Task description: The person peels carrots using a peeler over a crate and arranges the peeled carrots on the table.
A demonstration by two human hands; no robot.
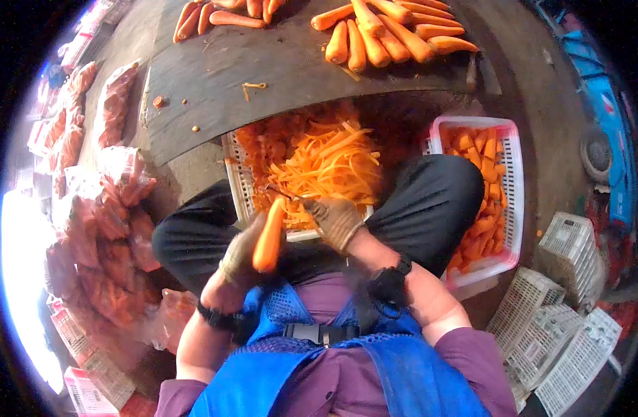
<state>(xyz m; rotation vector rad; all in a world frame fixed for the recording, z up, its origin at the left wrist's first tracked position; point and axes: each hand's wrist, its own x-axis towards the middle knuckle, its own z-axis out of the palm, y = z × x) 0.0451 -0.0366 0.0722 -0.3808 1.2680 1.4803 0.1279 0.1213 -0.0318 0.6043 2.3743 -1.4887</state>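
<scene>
My gloved left hand (240, 251) is wrapped round a carrot (269, 240), held tilted above my lap with its tip pointing away from me. In my gloved right hand (335, 221) is a thin peeler (283, 192), its head close to the carrot's far tip. My right fingers are closed round its handle. Directly beyond both hands, a white basket (239, 174) between my knees is heaped with long orange peelings (329, 160). Whether the blade touches the carrot I cannot tell.
Whole carrots (395, 35) lie in piles on a dark board (221, 83) ahead. A white-and-pink crate (513, 201) of cut carrot pieces stands by my right knee. Bagged carrots (110, 257) fill the left side; several white crates (541, 326) sit at right, near a blue vehicle (607, 118).
</scene>
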